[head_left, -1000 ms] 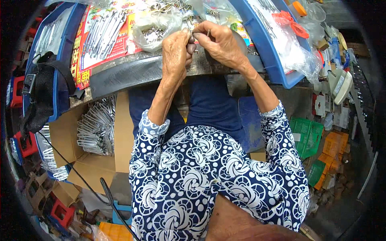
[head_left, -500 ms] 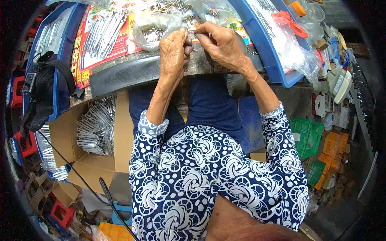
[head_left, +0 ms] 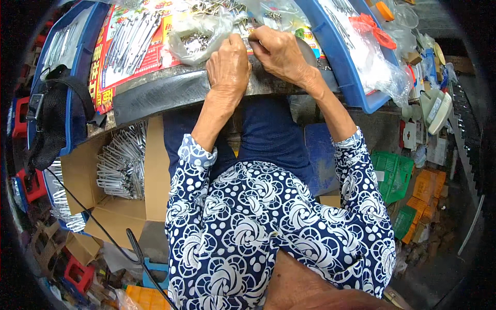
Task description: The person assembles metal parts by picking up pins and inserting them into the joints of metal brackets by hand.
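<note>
At the table's near edge my left hand is closed, its knuckles up and its fingers curled out of sight. Close to its right, my right hand is also closed, with thumb and forefinger drawn together. Whatever either one holds is hidden by the fingers. Just beyond the left hand lies a clear plastic bag with small metal parts in it. More small metal pieces are heaped behind it. Slim silvery metal rods lie in a pile on a red printed sheet to the left.
Blue trays with metal rods flank the work surface, one at left and one at right. A black strap hangs over the left tray. Below, an open cardboard box holds many metal pieces. Green crates stand lower right.
My left hand has turned knuckles-up and shifted slightly right, so its fingertips no longer show. My right hand has moved little, its wrist slightly turned.
</note>
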